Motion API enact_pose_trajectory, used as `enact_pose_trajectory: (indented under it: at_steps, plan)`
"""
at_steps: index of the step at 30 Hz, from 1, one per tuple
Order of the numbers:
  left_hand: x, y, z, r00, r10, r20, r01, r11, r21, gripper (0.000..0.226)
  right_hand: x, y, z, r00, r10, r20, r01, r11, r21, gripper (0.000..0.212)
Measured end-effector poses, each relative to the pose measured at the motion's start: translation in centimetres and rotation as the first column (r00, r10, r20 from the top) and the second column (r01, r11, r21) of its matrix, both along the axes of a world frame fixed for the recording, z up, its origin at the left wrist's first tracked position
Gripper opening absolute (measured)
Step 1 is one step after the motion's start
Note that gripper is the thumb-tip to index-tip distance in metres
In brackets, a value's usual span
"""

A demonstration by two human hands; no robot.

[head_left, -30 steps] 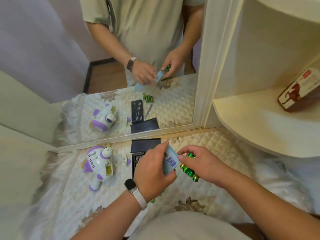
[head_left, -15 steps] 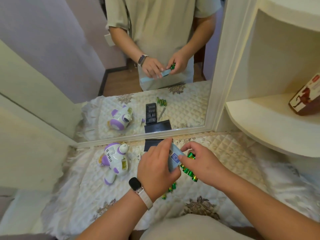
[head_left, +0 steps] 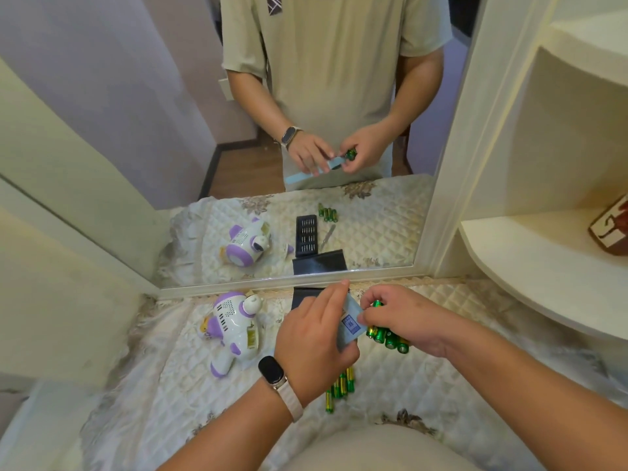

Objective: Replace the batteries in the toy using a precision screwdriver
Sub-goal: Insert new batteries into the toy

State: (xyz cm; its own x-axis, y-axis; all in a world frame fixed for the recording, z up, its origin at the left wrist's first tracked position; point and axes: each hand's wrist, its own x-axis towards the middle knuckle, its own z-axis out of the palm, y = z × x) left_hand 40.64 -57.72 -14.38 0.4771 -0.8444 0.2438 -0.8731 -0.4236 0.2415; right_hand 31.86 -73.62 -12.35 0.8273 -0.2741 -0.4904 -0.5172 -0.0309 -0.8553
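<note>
A white and purple toy (head_left: 232,329) lies on its side on the quilted table cover, left of my hands, its battery bay facing me. My left hand (head_left: 314,338) pinches a pale blue battery card (head_left: 350,326) above the table. My right hand (head_left: 404,319) touches the card's edge and grips a pack of green batteries (head_left: 387,338). Several loose green batteries (head_left: 339,385) lie below my left hand. The black screwdriver case (head_left: 304,295) lies behind my hands, mostly hidden by them. The screwdriver shows only in the mirror (head_left: 328,236).
A large mirror (head_left: 136,164) stands at the back edge of the table and shows a person's torso and the same objects. A cream corner shelf (head_left: 530,277) juts out at the right, with a red and white box (head_left: 611,229) on it.
The camera has tilted and shifted, so the scene sits further right and lower. My hands stay together on the blue card and the battery pack; loose batteries have come into sight below my left hand.
</note>
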Motion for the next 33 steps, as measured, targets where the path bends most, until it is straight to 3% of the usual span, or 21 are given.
enact_pose_trajectory:
  at_steps: [8, 15, 20, 25, 33]
  plan:
    - [-0.3, -0.7, -0.9, 0.993, -0.121, -0.014, 0.121, 0.992, 0.037, 0.092, -0.5, -1.7, 0.1, 0.973, 0.228, -0.038, -0.231, 0.966, -0.113, 0.014]
    - [0.6, -1.2, -1.7, 0.986, -0.129, -0.101, 0.136, 0.989, 0.065, 0.097, -1.3, -2.6, 0.2, 0.952, 0.293, 0.091, -0.294, 0.956, 0.002, 0.013]
    - [0.8, -1.4, -1.7, 0.983, -0.122, -0.135, 0.133, 0.988, 0.073, 0.086, -1.4, -1.8, -0.9, 0.973, 0.173, 0.152, -0.196, 0.969, 0.153, 0.014]
    - [0.8, -1.1, -1.9, 0.977, -0.060, -0.203, 0.075, 0.995, 0.070, 0.076, -1.4, -1.5, -1.8, 0.981, -0.095, 0.170, 0.005, 0.885, 0.465, 0.017]
    - [0.0, -1.1, -1.3, 0.960, -0.095, -0.265, 0.081, 0.995, -0.061, 0.080, -0.5, -1.6, -2.1, 0.910, -0.391, 0.140, 0.296, 0.847, 0.441, 0.017]
